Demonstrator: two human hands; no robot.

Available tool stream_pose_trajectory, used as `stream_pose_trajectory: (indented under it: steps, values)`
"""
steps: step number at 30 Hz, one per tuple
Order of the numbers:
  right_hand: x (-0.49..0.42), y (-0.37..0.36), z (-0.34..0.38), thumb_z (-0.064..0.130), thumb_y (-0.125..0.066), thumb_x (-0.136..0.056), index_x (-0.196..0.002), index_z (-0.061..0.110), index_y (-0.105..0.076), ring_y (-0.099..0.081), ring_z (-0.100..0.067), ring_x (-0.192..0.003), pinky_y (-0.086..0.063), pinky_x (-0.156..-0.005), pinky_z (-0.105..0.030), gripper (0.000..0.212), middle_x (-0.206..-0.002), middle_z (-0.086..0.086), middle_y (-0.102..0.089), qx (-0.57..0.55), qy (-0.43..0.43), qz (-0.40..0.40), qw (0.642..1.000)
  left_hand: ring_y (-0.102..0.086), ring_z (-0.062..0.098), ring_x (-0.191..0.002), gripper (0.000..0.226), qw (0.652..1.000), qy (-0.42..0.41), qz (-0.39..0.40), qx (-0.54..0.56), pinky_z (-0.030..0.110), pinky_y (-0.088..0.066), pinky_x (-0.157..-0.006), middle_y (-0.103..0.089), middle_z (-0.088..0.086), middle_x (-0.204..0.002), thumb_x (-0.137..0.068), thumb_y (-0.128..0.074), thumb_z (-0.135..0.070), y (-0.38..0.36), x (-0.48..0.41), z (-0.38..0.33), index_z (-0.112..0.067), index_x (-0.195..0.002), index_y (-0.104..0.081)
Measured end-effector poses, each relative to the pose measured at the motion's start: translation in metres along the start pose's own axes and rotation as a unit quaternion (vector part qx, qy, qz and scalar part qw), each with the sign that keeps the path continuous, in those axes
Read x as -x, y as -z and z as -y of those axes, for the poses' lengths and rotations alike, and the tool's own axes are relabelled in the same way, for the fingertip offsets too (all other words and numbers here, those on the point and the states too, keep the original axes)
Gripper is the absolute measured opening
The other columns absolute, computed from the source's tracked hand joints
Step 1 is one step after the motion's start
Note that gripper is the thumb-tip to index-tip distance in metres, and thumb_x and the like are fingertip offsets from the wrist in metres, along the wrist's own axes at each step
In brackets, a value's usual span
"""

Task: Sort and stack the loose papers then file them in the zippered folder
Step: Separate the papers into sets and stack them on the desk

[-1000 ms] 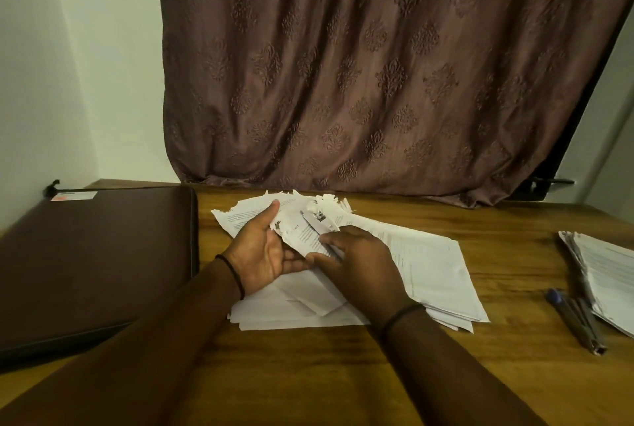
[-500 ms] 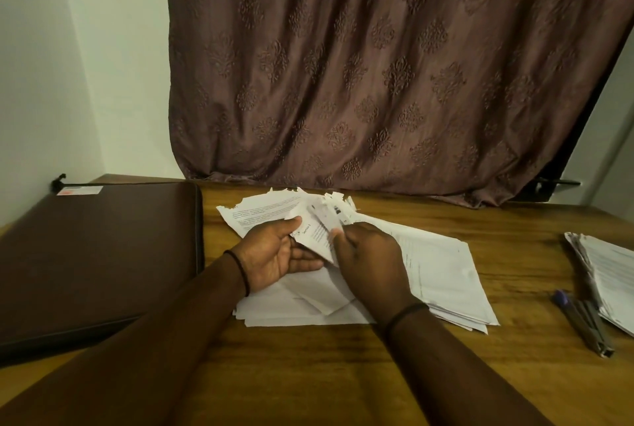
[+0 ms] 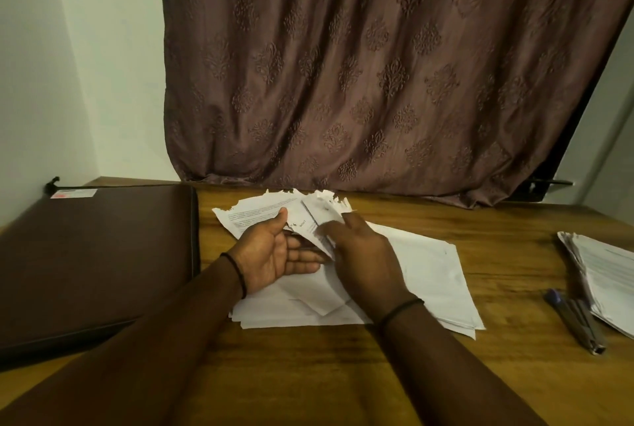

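Observation:
A loose pile of white papers [image 3: 425, 274] lies spread on the wooden table [image 3: 343, 374] in front of me. My left hand [image 3: 274, 254] is palm up over the pile, thumb pressing on a small torn slip [image 3: 302, 221] lying across its fingers. My right hand [image 3: 363, 261], back toward me, pinches a few small torn sheets [image 3: 324, 211] just to the right of that slip. The dark brown zippered folder [image 3: 92, 264] lies closed on the table at the left, a hand's width from the pile.
A second stack of papers [image 3: 603, 274] sits at the table's right edge, with two pens [image 3: 576, 319] beside it. A brown patterned curtain [image 3: 377, 82] hangs behind the table. A white wall is at the left.
Both hands have lifted the small torn sheets slightly up and away from me, and my right fingers have shifted along them. The pile and the folder stay put.

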State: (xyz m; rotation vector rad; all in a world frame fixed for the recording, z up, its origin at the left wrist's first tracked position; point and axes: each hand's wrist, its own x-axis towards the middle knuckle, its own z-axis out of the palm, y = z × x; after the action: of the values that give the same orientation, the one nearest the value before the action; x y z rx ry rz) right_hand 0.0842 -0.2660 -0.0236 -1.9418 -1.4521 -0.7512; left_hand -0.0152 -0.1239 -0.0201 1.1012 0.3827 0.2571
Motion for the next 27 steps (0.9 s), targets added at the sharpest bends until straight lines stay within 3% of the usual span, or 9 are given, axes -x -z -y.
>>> stream_pose_trajectory:
  steps: [3,5,8,10,13,16,19,24,27]
  values:
    - [-0.002,0.004,0.008,0.04,-0.05,-0.096,-0.124,0.022,-0.065,-0.064,-0.022,-0.102,-0.054,-0.081,-0.033,0.037,-0.119,-0.004,-0.067,-0.007,-0.002,0.088,0.996,-0.071,0.031,-0.088,0.062,1.0,-0.006,0.006,0.008,0.041,-0.059,-0.075,-0.068,0.023,-0.113,-0.102,-0.018,-0.053,-0.001,0.002,0.0,-0.011,-0.126,-0.057]
    - [0.0,0.004,0.007,0.052,-0.052,-0.093,-0.124,0.021,-0.065,-0.064,-0.022,-0.103,-0.055,-0.083,-0.035,0.045,-0.12,-0.003,-0.068,0.005,0.002,0.088,0.996,-0.071,0.032,-0.09,0.062,1.0,-0.009,0.008,0.003,0.041,-0.059,-0.077,-0.067,0.023,-0.116,-0.102,-0.017,-0.053,0.0,0.002,0.001,-0.013,-0.128,-0.056]
    - [0.0,-0.001,0.002,0.032,-0.053,-0.094,-0.099,0.017,-0.071,-0.065,-0.022,-0.081,-0.053,-0.067,-0.032,0.023,-0.093,-0.003,-0.069,0.007,0.015,0.03,0.999,-0.071,0.033,-0.093,0.066,1.0,-0.003,-0.003,-0.009,0.043,-0.057,-0.083,-0.068,0.024,-0.113,-0.101,-0.018,-0.055,0.0,0.0,0.0,-0.008,-0.128,-0.055]
    - [-0.001,-0.002,-0.001,0.024,-0.051,-0.096,-0.091,0.014,-0.069,-0.061,-0.017,-0.074,-0.045,-0.065,-0.025,0.021,-0.084,-0.002,-0.068,-0.035,-0.041,-0.043,0.998,-0.069,0.037,-0.099,0.065,1.0,-0.007,-0.006,-0.009,0.044,-0.056,-0.085,-0.068,0.025,-0.113,-0.101,-0.019,-0.054,0.0,0.0,0.0,-0.006,-0.127,-0.055]
    - [-0.005,0.01,-0.004,0.017,-0.052,-0.1,-0.096,0.012,-0.068,-0.051,-0.006,-0.071,-0.035,-0.062,-0.004,0.017,-0.084,0.005,-0.063,-0.127,-0.186,-0.152,0.962,-0.067,0.039,-0.103,0.061,1.0,-0.015,-0.014,-0.002,0.045,-0.056,-0.084,-0.067,0.026,-0.113,-0.102,-0.024,-0.051,-0.001,0.0,0.0,-0.004,-0.127,-0.053]
    - [-0.004,0.016,-0.014,0.021,-0.056,-0.099,-0.103,0.016,-0.067,-0.051,0.005,-0.077,-0.034,-0.064,0.005,0.013,-0.095,0.013,-0.061,-0.18,-0.284,-0.167,0.927,-0.067,0.04,-0.102,0.057,1.0,-0.018,-0.017,-0.003,0.045,-0.057,-0.082,-0.067,0.026,-0.113,-0.102,-0.028,-0.048,-0.001,-0.001,0.001,-0.004,-0.132,-0.05]
    - [-0.003,0.012,-0.015,0.024,-0.065,-0.094,-0.093,0.022,-0.069,-0.055,0.014,-0.076,-0.041,-0.069,0.0,0.004,-0.087,0.023,-0.061,-0.205,-0.289,-0.163,0.921,-0.066,0.04,-0.104,0.054,0.999,-0.024,-0.017,-0.014,0.045,-0.057,-0.082,-0.067,0.026,-0.113,-0.103,-0.029,-0.046,-0.001,-0.002,0.002,-0.005,-0.132,-0.05]
    - [-0.003,0.003,-0.007,0.026,-0.075,-0.086,-0.077,0.021,-0.069,-0.061,0.004,-0.077,-0.042,-0.065,-0.006,0.012,-0.077,0.017,-0.067,-0.244,-0.25,-0.149,0.925,-0.067,0.037,-0.105,0.053,0.997,-0.04,-0.013,-0.064,0.046,-0.055,-0.088,-0.069,0.021,-0.114,-0.102,-0.032,-0.047,-0.008,0.0,0.003,-0.007,-0.129,-0.053]
    - [-0.001,0.003,0.0,0.029,-0.069,-0.091,-0.088,0.022,-0.062,-0.059,-0.001,-0.071,-0.041,-0.059,-0.01,0.01,-0.073,0.014,-0.064,-0.246,-0.217,-0.131,0.935,-0.068,0.033,-0.104,0.049,0.99,-0.087,-0.003,-0.113,0.046,-0.055,-0.09,-0.07,0.015,-0.114,-0.098,-0.039,-0.05,-0.023,0.005,0.007,-0.017,-0.13,-0.056]
